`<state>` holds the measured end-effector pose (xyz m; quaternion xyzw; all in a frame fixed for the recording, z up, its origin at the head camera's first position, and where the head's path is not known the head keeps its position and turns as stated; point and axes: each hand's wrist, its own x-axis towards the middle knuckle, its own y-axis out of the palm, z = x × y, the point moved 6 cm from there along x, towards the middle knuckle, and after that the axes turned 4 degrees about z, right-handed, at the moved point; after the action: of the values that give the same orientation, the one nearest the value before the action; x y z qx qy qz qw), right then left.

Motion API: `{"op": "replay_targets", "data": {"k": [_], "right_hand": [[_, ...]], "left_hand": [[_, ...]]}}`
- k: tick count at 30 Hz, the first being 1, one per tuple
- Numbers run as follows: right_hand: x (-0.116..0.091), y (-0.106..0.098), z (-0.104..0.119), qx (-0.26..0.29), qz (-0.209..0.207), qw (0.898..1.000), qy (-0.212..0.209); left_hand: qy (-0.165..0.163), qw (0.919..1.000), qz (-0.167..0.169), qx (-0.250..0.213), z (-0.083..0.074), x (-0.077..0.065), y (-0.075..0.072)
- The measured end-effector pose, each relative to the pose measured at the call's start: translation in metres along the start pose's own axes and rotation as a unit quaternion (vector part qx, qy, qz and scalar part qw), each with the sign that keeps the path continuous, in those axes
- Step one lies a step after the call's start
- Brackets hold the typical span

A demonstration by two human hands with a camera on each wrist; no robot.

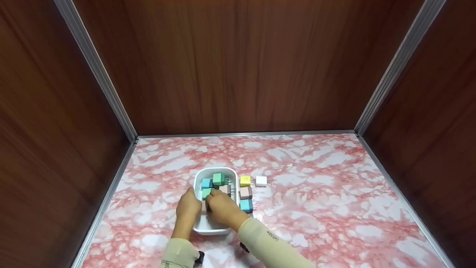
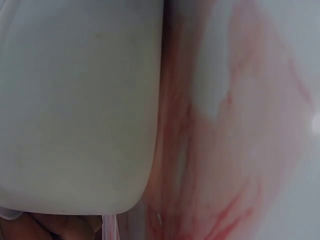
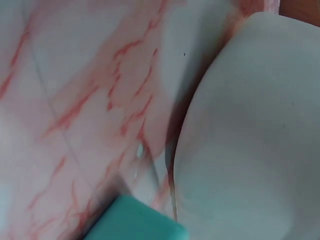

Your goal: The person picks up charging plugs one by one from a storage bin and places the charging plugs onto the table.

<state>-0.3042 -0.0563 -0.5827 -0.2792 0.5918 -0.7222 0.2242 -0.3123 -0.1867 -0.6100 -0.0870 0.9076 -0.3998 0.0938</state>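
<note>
My left hand (image 1: 189, 205) grips the left rim of a white plastic tray (image 1: 212, 231). Reaching in over its right side, my right hand (image 1: 224, 209) has its fingers curled down on a small dark-brown charger plug (image 1: 208, 206), mostly hidden under them. Inside the tray lie several charger plugs: a green one (image 1: 218, 179), a blue one (image 1: 206, 183), a lighter green one (image 1: 206, 192) and a pinkish one (image 1: 225, 189). In the left wrist view the tray's outer wall (image 2: 80, 110) fills the left half, with some fingers (image 2: 60, 227) below it.
Outside the tray's right edge sit a yellow plug (image 1: 245, 181), a white plug (image 1: 261, 181), a pink plug (image 1: 245, 192) and a blue plug (image 1: 245, 206); another is partly hidden by the right forearm. Wood-patterned panels (image 1: 238, 74) enclose the red-and-white marbled table (image 1: 327, 208).
</note>
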Motion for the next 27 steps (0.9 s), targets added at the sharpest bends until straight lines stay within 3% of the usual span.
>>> {"op": "replay_targets", "data": {"k": [7,18,27], "right_hand": [[-0.0020,0.0008,0.0003,0.020,-0.028,0.999,0.013],[0.0023,0.0049,-0.0002,0.010,-0.020,0.999,0.035],[0.0022,0.0044,-0.0057,0.068,-0.009,0.997,0.036]], "left_hand": [[0.001,1.0000,0.002,0.005,0.0017,0.0011,0.0041],[0.006,0.9999,-0.010,0.001,-0.0014,0.0012,-0.0004],[-0.005,1.0000,-0.004,-0.002,0.0008,-0.0007,-0.0009]]}}
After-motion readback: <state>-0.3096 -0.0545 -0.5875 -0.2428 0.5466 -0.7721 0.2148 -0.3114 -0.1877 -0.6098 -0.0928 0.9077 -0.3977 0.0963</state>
